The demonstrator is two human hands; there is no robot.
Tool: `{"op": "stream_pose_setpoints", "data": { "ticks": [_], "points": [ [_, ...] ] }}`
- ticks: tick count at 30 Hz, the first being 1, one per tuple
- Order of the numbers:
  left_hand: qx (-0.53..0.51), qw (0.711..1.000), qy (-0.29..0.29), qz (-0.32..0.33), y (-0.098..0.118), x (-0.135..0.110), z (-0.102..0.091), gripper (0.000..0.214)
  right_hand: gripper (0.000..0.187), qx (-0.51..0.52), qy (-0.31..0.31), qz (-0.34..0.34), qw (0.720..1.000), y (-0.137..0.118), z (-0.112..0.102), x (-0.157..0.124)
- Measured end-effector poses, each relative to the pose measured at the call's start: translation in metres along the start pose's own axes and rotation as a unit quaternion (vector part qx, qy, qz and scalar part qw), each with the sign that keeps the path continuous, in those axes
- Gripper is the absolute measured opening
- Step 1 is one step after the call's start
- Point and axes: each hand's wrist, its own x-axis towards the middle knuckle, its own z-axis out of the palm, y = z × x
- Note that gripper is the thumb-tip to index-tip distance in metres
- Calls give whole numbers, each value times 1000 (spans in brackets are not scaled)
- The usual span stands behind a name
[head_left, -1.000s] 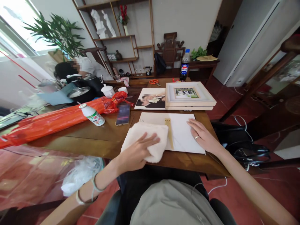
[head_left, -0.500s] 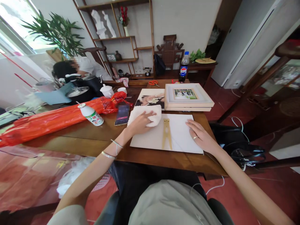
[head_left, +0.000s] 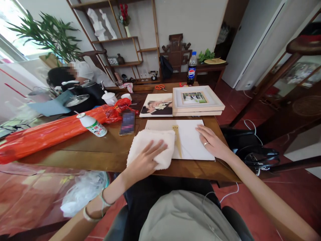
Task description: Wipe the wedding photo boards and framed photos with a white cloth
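Note:
My left hand (head_left: 145,159) lies with fingers spread on a fluffy white cloth (head_left: 164,158), which covers the left part of a flat white board (head_left: 198,147). My right hand (head_left: 213,142), with a ring on one finger, rests flat at the board's right edge. Down the middle of the board runs a gold piece (head_left: 178,140) with two tapering legs, now partly covered by the cloth. Behind the board are a photo panel (head_left: 160,105) and a pale framed picture (head_left: 180,100) on top of another pale frame or panel.
On the left of the table (head_left: 117,140) are a phone (head_left: 127,123), a white bottle (head_left: 92,125) and a long red plastic-wrapped bundle (head_left: 57,127). Orange-handled scissors (head_left: 160,87) and a cola bottle (head_left: 192,68) stand further back. A person (head_left: 85,73) is at the far left.
My left hand and the cloth have moved toward me and left, down over the board's near-left part. The photo panel behind is now uncovered. My right hand stays at the board's edge.

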Motion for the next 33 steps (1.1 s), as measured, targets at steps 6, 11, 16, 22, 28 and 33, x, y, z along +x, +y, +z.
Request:
{"op": "stream_pose_setpoints", "data": {
  "ticks": [6,11,16,22,28,33],
  "points": [
    [37,998,38,19,-34,34,0,27,44,3,1,2,1000,0,-1,0],
    [52,995,72,47,-59,57,9,35,43,5,0,1,1000,0,-1,-1],
    [50,993,100,26,-71,68,13,37,43,7,3,-6,1000,0,-1,-1],
    [-35,993,81,-81,-69,72,40,40,44,11,1,2,1000,-2,-1,-1],
    [-92,989,81,-80,-14,44,28,50,44,16,8,1,1000,-3,-2,0],
    [-37,996,77,-6,22,23,13,29,45,24,10,3,1000,-4,-2,1]
  ]
}}
